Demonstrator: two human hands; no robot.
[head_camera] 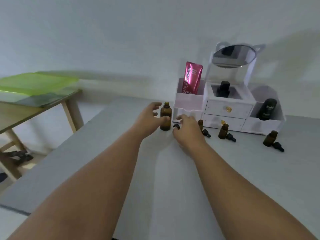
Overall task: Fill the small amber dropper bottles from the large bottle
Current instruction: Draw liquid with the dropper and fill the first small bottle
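**Left hand spread at the large amber glass bottle, not yet closed round it.**

The bottle stands upright and uncapped on the grey tabletop, just right of the left hand. The thumb lies across its lower body and the straightened fingers stay clear of its neck, so a sideways grasp looks likely. The right hand, just right of the bottle, bends its fingers over a small black cap; I cannot tell whether it pinches the cap. The three small amber dropper bottles stand open further right, nearer the right hand.
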